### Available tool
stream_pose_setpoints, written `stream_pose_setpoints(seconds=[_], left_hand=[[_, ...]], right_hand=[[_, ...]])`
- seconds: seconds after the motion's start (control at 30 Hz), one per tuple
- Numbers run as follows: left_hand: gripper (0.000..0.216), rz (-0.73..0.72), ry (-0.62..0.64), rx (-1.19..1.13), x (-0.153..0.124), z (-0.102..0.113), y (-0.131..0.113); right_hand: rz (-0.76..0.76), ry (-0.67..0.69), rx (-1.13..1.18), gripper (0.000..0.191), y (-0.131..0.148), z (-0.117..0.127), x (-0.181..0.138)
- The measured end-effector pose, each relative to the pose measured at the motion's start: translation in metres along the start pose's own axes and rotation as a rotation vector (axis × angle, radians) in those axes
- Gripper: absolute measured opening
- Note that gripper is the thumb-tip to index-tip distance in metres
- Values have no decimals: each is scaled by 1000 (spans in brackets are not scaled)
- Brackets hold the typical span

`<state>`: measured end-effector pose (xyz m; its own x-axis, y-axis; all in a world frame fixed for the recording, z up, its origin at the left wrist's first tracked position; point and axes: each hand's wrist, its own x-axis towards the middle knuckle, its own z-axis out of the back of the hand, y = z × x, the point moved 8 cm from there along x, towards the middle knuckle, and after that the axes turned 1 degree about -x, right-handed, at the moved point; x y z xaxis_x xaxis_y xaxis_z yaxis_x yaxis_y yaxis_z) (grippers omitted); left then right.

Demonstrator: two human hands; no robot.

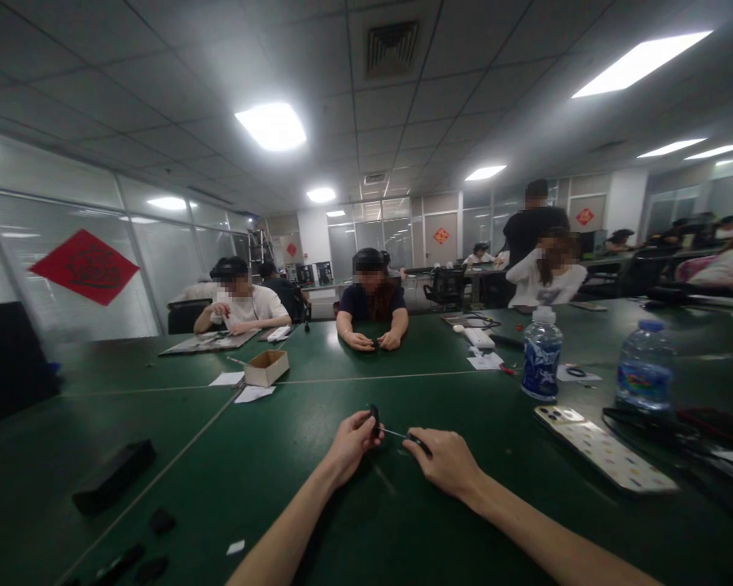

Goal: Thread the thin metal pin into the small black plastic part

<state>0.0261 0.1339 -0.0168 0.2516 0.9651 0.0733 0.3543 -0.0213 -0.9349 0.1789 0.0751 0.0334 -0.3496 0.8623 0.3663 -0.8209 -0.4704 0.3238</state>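
Near the middle of the green table [293, 480], my left hand [353, 442] pinches a small dark part [375, 419] upright between thumb and fingers; its exact kind is too small to make out. My right hand [443, 457] is closed around the dark handle of a screwdriver [393, 433]. The thin metal shaft points left, and its tip meets or nearly meets the dark part. Both forearms rest low over the table.
To the right are a blue-labelled bottle [541, 358], a water bottle [646, 370] and a phone [604, 449]. Leftward lie a cardboard box [267, 368], a black block [115, 476], several small black pieces [162, 521] and a white scrap [235, 548]. A co-worker [371, 313] sits opposite.
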Motion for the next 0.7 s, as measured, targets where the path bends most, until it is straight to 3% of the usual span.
stream_pose_setpoints(seconds=[0.3,0.5,0.7], left_hand=[[25,12,14,-24,-3,-3,-2],[21,49,-47,-57,-5,2,-1],[41,45,-38,-43,-7,1,-2]], right_hand=[[5,-22,44,39,-2,-1,0],[-214,-78,214,43,-31,2,4],[-66,1,153,39,-14,0,4]])
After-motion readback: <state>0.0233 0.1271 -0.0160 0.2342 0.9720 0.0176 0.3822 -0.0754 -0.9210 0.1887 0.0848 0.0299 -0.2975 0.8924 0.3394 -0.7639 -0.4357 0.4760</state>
